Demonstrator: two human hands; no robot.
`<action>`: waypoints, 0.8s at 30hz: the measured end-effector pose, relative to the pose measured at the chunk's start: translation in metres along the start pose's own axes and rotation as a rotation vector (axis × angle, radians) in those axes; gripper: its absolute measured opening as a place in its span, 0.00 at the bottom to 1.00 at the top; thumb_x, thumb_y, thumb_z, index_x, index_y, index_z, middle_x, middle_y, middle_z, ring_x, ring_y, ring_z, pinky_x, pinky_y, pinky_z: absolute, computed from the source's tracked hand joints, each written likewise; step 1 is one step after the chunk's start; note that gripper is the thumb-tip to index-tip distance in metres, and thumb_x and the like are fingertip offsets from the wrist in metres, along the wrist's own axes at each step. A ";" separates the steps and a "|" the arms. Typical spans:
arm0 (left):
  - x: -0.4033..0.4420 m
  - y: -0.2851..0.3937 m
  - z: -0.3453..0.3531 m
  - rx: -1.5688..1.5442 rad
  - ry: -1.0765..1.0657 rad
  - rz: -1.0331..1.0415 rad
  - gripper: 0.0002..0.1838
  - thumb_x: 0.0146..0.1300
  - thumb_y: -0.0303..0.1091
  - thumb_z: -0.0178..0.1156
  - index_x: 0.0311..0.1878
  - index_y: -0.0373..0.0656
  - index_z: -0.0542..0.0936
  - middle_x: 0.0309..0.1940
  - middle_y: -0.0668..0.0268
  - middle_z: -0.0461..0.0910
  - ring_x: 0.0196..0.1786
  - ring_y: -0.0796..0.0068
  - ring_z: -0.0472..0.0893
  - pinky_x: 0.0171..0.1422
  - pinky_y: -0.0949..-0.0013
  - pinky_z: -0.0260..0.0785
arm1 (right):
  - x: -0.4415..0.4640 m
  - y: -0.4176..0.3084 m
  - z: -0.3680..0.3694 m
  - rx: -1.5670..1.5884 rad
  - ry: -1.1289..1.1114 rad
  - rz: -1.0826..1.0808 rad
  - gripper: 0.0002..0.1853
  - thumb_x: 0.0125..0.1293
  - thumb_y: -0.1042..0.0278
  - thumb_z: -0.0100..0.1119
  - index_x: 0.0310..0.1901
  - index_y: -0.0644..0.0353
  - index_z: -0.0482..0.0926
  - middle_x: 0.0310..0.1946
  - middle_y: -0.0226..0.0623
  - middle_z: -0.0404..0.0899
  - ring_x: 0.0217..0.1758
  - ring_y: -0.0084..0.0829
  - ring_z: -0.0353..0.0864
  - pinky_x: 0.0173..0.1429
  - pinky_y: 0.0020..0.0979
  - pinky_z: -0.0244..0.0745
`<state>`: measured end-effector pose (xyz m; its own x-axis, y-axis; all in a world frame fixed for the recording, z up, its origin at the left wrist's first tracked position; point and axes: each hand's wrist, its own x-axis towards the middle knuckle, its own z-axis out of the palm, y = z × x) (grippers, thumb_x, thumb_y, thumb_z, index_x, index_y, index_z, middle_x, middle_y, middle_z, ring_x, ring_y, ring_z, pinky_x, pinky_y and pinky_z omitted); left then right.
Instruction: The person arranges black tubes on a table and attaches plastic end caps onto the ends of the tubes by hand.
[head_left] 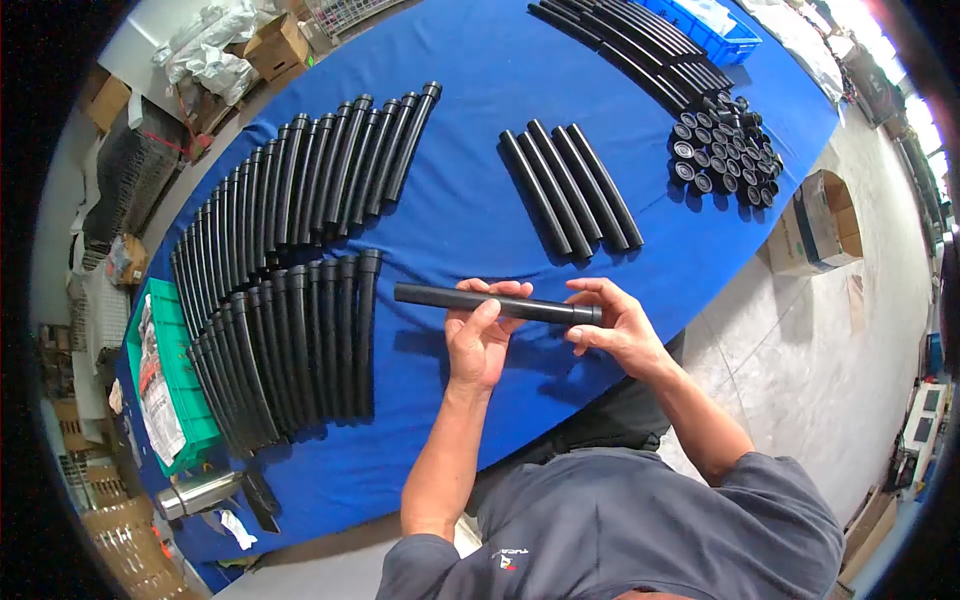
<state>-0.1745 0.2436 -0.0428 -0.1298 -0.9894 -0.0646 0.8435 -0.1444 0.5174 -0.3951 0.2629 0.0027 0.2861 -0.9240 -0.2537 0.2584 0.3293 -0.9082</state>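
Note:
A straight black pipe [440, 296] is held level above the blue cloth, with a slightly wider black cap [585, 314] on its right end. My left hand [482, 335] is closed around the pipe's middle, thumb in front and fingers behind. Curved about the capped end is my right hand [622, 328], its thumb and fingers apart. Whether the palm touches the cap is hidden. Beyond the hands lie several uncapped black pipes [565, 185], side by side. Two rows of black pipes with wider upper ends [330, 165] lie to the left.
The blue cloth [460, 215] covers the table. At the far right sit a pile of black caps [722, 150], more black pipes [640, 45] and a blue crate [735, 45]. A green crate [195, 400] and metal flask [200, 494] stand left. A cardboard box [825, 225] is on the floor.

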 end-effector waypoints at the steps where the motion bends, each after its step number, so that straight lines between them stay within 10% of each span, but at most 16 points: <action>1: -0.001 -0.002 0.002 -0.013 -0.003 -0.006 0.12 0.69 0.23 0.62 0.53 0.44 0.77 0.53 0.50 0.85 0.62 0.47 0.83 0.61 0.46 0.84 | 0.002 -0.002 0.001 -0.049 -0.015 0.015 0.29 0.65 0.76 0.72 0.65 0.67 0.72 0.46 0.39 0.82 0.42 0.24 0.85 0.44 0.28 0.84; 8: -0.002 -0.008 -0.004 -0.105 0.007 -0.052 0.11 0.70 0.25 0.63 0.53 0.46 0.78 0.53 0.54 0.85 0.64 0.48 0.82 0.63 0.44 0.82 | 0.002 -0.003 0.008 -0.168 0.063 0.000 0.15 0.69 0.72 0.71 0.53 0.66 0.78 0.32 0.33 0.84 0.33 0.22 0.85 0.38 0.26 0.83; 24: 0.000 -0.007 -0.005 -0.084 0.004 -0.073 0.11 0.69 0.24 0.63 0.52 0.46 0.78 0.51 0.53 0.85 0.63 0.48 0.83 0.62 0.42 0.83 | -0.001 0.006 0.006 -0.447 0.114 -0.133 0.20 0.65 0.69 0.75 0.55 0.66 0.79 0.36 0.36 0.85 0.36 0.26 0.85 0.41 0.29 0.81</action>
<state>-0.1775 0.2448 -0.0501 -0.1906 -0.9762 -0.1033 0.8724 -0.2167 0.4381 -0.3882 0.2675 -0.0008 0.1677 -0.9761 -0.1379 -0.1438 0.1142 -0.9830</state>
